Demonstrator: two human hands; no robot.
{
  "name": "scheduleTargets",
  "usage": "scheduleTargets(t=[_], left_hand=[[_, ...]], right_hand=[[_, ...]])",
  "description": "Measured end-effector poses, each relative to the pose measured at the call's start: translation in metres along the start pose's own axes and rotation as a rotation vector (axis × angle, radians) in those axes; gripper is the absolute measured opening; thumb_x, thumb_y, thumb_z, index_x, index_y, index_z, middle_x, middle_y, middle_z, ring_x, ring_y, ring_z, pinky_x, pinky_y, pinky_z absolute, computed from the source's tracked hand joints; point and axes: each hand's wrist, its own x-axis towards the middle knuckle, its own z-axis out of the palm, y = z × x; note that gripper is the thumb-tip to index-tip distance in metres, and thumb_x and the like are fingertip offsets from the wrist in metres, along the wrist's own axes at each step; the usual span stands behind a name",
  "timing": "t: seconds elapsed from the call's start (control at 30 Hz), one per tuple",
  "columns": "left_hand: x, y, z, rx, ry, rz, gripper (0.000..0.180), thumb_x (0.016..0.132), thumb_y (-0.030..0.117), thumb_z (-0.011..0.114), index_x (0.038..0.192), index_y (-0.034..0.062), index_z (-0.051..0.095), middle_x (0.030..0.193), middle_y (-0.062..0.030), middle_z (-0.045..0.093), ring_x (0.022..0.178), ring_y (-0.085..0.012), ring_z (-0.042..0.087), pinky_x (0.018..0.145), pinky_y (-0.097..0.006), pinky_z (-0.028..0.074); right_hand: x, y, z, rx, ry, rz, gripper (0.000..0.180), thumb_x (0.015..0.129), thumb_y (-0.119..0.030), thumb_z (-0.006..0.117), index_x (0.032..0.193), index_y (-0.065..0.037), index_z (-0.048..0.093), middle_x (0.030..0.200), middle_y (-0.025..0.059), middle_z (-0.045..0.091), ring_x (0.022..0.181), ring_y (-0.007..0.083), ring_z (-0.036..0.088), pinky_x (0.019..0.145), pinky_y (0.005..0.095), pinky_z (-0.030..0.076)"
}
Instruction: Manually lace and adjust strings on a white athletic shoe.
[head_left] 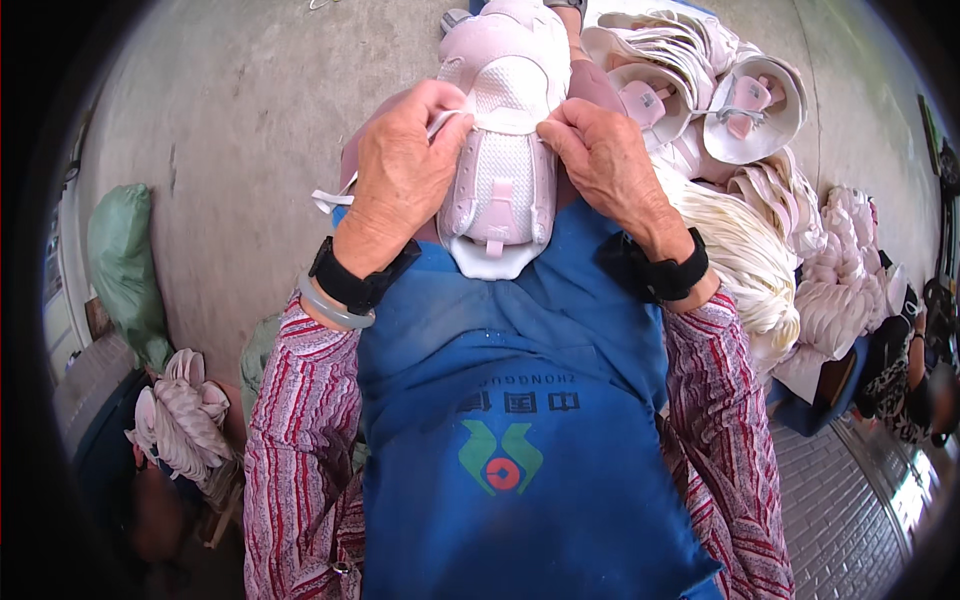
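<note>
A pink and white shoe upper [500, 185] lies across my lap, with its white mesh tongue and a pink pull tab facing me. At its left edge my left hand [412, 150] is closed in a pinch on a white shoelace [334, 200], whose loose end trails out past the wrist. My right hand [605, 155] pinches the upper's right edge between thumb and forefinger, level with the left hand. Whether lace is also between those right fingers is hidden. A white band of lace crosses the upper between both hands.
Stacked pink and white shoe uppers [755, 110] lie at the right, beside a thick bundle of cream laces [735, 245]. More uppers [845, 270] are piled farther right, near another person's arm. At the left stand a green sack [128, 265] and another pile of uppers [180, 420].
</note>
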Motion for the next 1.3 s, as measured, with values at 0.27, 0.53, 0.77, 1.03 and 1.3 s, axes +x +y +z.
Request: scheduleTargets(t=[0.27,0.53,0.77,1.03,1.3], left_hand=[[-0.031,0.015,0.002,0.266,0.020,0.213,0.038,0.080,0.013,0.068,0.112,0.0005,0.052,0.105,-0.0179,0.057,0.096,-0.0346,0.059,0.080,-0.039,0.049],[-0.029,0.017,0.007,0.326,-0.027,0.216,0.039,0.078,0.008,0.063,0.112,-0.0014,0.049,0.103,-0.0202,0.053,0.095,-0.0360,0.057,0.079,-0.042,0.049],[-0.022,-0.006,0.014,0.266,0.066,0.166,0.030,0.073,-0.001,0.055,0.103,0.0013,0.054,0.095,-0.0180,0.056,0.086,-0.0371,0.060,0.074,-0.043,0.049],[-0.021,0.003,0.017,0.218,0.082,0.194,0.021,0.075,-0.007,0.051,0.095,0.0001,0.055,0.090,-0.0161,0.060,0.082,-0.0316,0.062,0.070,-0.037,0.050],[-0.013,-0.002,0.013,0.252,0.080,0.256,0.016,0.076,-0.006,0.051,0.090,0.0013,0.051,0.084,-0.0161,0.058,0.078,-0.0344,0.060,0.066,-0.040,0.047]], right_hand=[[-0.018,0.007,-0.001,0.127,0.106,0.023,0.020,0.085,-0.018,0.059,0.082,0.002,0.062,0.070,0.0180,0.063,0.066,0.0351,0.062,0.062,0.0417,0.049],[-0.012,0.004,0.005,-0.022,0.194,-0.147,0.019,0.083,-0.017,0.060,0.081,0.002,0.063,0.073,0.0171,0.063,0.068,0.0344,0.062,0.063,0.0405,0.049],[-0.004,0.014,-0.001,0.192,0.068,0.054,0.022,0.083,-0.020,0.061,0.079,0.001,0.064,0.072,0.0180,0.064,0.065,0.0328,0.062,0.062,0.0364,0.049],[-0.009,0.005,0.004,0.055,0.227,-0.108,0.020,0.082,-0.018,0.062,0.079,0.002,0.064,0.074,0.0197,0.064,0.070,0.0339,0.063,0.065,0.0384,0.050],[0.005,0.022,-0.004,0.143,0.260,-0.010,0.019,0.082,-0.019,0.061,0.081,-0.001,0.067,0.070,0.0165,0.064,0.067,0.0300,0.063,0.063,0.0379,0.050]])
